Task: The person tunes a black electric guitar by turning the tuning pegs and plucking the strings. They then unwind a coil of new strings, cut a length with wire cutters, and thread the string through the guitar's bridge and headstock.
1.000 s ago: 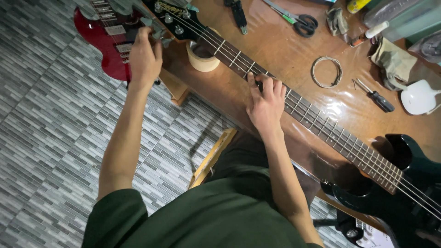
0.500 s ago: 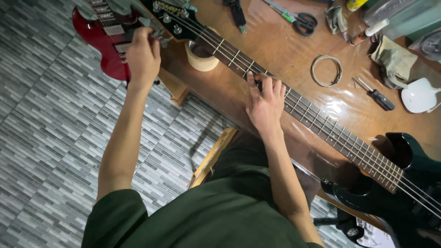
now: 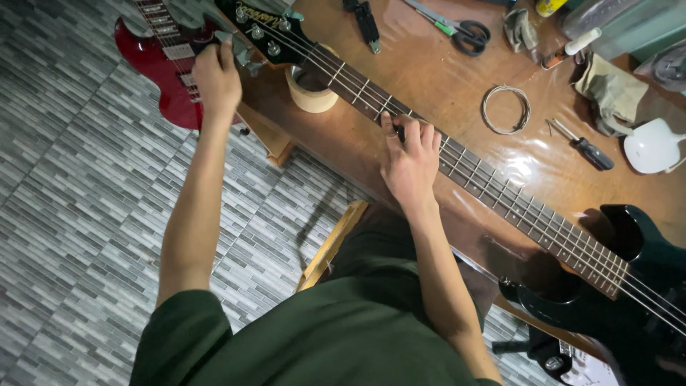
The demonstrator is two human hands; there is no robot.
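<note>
Pinching a tuning peg (image 3: pixel 239 51) at the headstock (image 3: pixel 264 32), the left hand (image 3: pixel 216 78) has its grip closed on it. Right hand (image 3: pixel 409 166) presses fingertips onto the strings of the bass guitar (image 3: pixel 500 200), which lies across the wooden surface (image 3: pixel 429 78) beside a tape roll (image 3: pixel 311 93).

Dark green bass body (image 3: pixel 629 286), red guitar (image 3: pixel 161 68), brown glossy table (image 3: pixel 457 86), grey patterned tile floor (image 3: pixel 78 214)

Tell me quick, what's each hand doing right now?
Left hand: closed on a tuning peg at the bass headstock.
Right hand: fingers pressing the neck.
</note>
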